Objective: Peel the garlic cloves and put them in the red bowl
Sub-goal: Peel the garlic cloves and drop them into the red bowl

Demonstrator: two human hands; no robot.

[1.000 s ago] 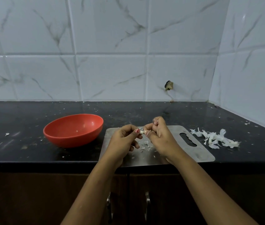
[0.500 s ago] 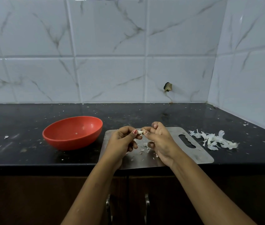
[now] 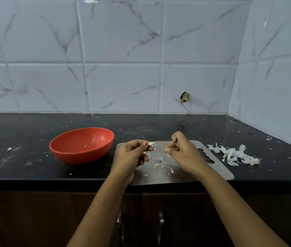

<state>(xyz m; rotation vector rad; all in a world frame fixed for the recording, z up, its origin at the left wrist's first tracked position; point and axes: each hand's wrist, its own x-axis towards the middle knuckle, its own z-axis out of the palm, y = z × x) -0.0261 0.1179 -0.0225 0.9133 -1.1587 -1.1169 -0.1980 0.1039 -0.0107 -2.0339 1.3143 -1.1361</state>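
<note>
The left hand [image 3: 132,155] holds a garlic clove [image 3: 151,144] pinched between thumb and forefinger, the other fingers [image 3: 143,160] curled under. The clove is small, pale and smooth. Its long axis lies roughly level, running left to right, and its free end sticks out toward the right hand [image 3: 185,153]. It is held just above the far left part of the cutting board [image 3: 191,177], with a clear gap between it and the right hand.

The right hand's fingers are curled in, thumb against forefinger. A thin pale wisp shows there, too small to tell whether it is gripped.

The board is a flat sheet of dull grey metal with rounded corners and a slotted handle hole at its right end. It lies at the front edge of the black, speckled surface [image 3: 34,125], dotted with small dry flakes of skin [image 3: 159,162].

The red bowl [image 3: 82,145] is round, smooth and shallow. It stands just left of the board, with a pale speck inside. A loose heap of white papery peels [image 3: 233,155] lies right of the board, toward the surface's right end.
</note>
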